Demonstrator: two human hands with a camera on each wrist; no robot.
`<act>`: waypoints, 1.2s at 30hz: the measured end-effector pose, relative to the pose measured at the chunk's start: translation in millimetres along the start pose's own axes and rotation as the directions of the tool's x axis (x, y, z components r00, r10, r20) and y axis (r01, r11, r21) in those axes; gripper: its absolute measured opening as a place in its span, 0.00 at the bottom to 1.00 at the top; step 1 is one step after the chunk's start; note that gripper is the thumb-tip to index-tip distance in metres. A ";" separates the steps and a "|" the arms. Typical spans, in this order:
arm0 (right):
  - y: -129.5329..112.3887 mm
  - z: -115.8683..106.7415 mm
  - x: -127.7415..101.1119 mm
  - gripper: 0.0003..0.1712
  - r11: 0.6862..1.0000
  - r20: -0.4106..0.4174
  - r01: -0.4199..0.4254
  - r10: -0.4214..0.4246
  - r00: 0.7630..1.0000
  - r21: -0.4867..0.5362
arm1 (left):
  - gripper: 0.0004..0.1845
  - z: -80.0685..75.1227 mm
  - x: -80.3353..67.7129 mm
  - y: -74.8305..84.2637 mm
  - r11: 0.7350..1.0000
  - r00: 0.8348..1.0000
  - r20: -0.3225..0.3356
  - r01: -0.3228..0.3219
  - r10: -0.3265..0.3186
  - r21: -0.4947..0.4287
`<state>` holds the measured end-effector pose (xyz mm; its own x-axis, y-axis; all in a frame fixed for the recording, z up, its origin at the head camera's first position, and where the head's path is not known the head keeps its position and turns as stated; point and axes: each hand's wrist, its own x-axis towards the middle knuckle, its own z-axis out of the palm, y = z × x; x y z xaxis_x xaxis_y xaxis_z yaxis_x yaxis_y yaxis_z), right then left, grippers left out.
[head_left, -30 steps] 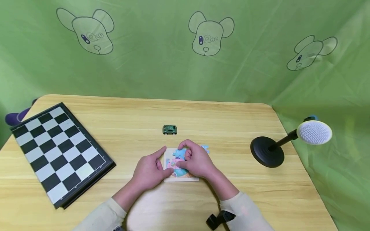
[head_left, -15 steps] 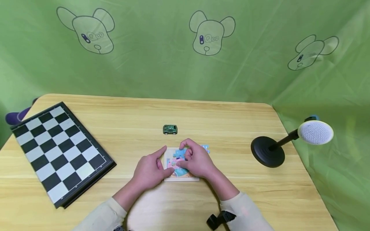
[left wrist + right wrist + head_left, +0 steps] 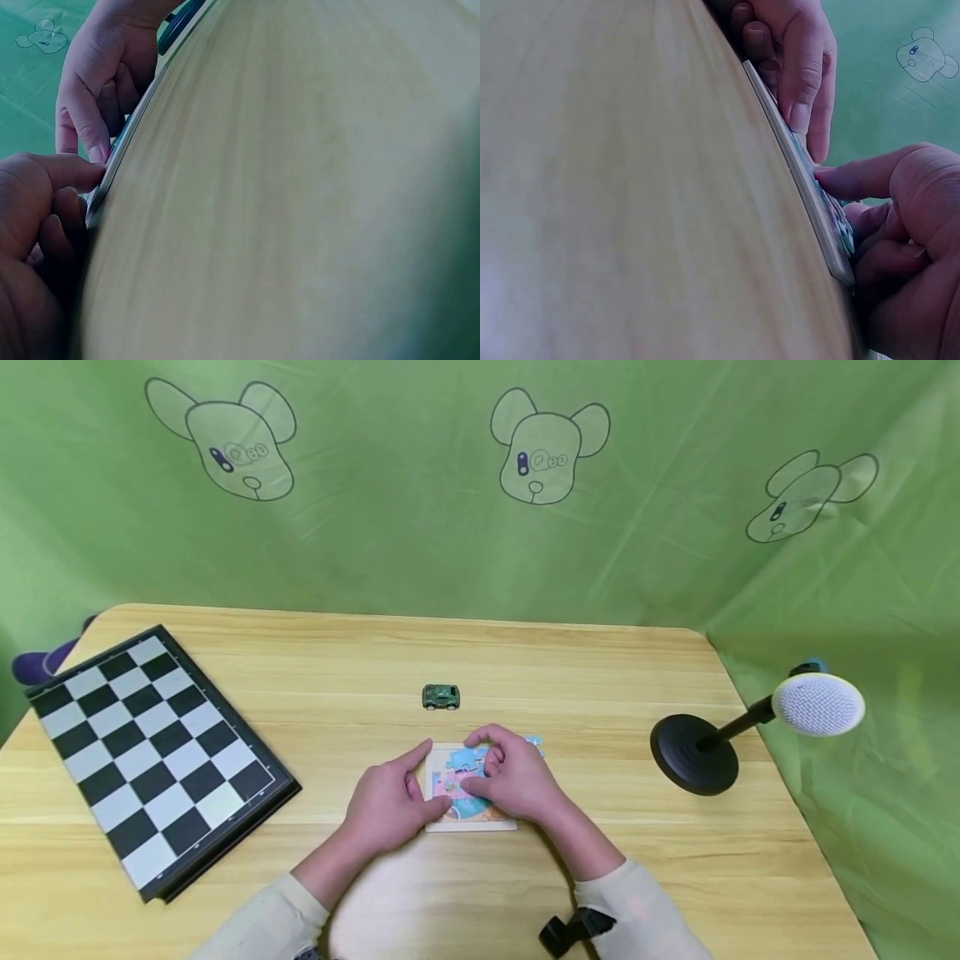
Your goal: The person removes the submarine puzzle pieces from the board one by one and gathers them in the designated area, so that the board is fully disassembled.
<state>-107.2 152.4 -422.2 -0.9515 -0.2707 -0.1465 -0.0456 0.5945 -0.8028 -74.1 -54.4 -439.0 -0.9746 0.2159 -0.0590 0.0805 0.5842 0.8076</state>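
Observation:
A small jigsaw puzzle in a pale tray (image 3: 480, 827) lies near the middle of the table, its picture pink and blue. My left hand (image 3: 387, 806) holds the tray's left side, with the thumb over the lower left of the picture and the index finger along the edge. My right hand (image 3: 520, 774) bends over the right half and hides much of it. Its thumb and index finger pinch a blue puzzle piece (image 3: 461, 761) at the upper part of the tray. In the right wrist view the right thumb (image 3: 855, 176) touches the puzzle's surface.
Another blue puzzle piece (image 3: 535, 742) lies just beyond the right hand. Behind the tray is a green toy car (image 3: 441, 697). A chessboard (image 3: 161, 760) stands at the left, and a round-headed stand with a black base (image 3: 693, 755) at the right. A green curtain (image 3: 420, 543) hangs behind.
My right index finger has come down slightly, and the blue piece under it has shifted and turned a little. The left hand and the tray have stayed in place.

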 end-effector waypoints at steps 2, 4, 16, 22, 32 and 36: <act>1.1 0.0 0.1 0.23 1.000 -0.002 -0.001 0.001 1.000 -0.005 | 0.44 0.1 0.0 -0.3 1.000 1.000 -0.001 0.000 0.000 0.001; 1.4 -0.2 0.1 0.21 1.000 0.000 0.003 -0.003 1.000 -0.004 | 0.44 -0.1 0.0 -0.5 1.000 1.000 -0.003 -0.003 0.003 0.002; -3.4 -2.7 -2.8 0.17 1.000 -0.015 -0.022 0.022 1.000 0.005 | 0.43 1.1 0.5 -2.0 1.000 1.000 -0.015 -0.018 0.018 0.003; -3.6 -2.4 -3.3 0.16 0.999 -0.027 -0.011 0.011 1.000 0.031 | 0.43 0.6 0.3 -1.9 1.000 1.000 -0.018 -0.019 0.019 -0.001; -6.6 -8.1 -10.4 0.16 0.996 -0.038 0.037 -0.034 0.999 0.086 | 0.44 -1.3 -0.6 0.7 1.000 1.000 -0.014 -0.003 0.003 -0.003; -2.9 -13.8 -15.2 0.16 0.994 -0.076 0.040 -0.032 0.997 0.106 | 0.44 -0.6 0.0 1.7 1.000 1.000 -0.010 0.000 0.000 0.000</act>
<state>-96.8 165.2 -409.8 -0.9698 -0.2317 -0.0764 -0.0514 0.4998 -0.8646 -74.1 -53.9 -437.2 -0.9767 0.2077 -0.0533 0.0801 0.5842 0.8077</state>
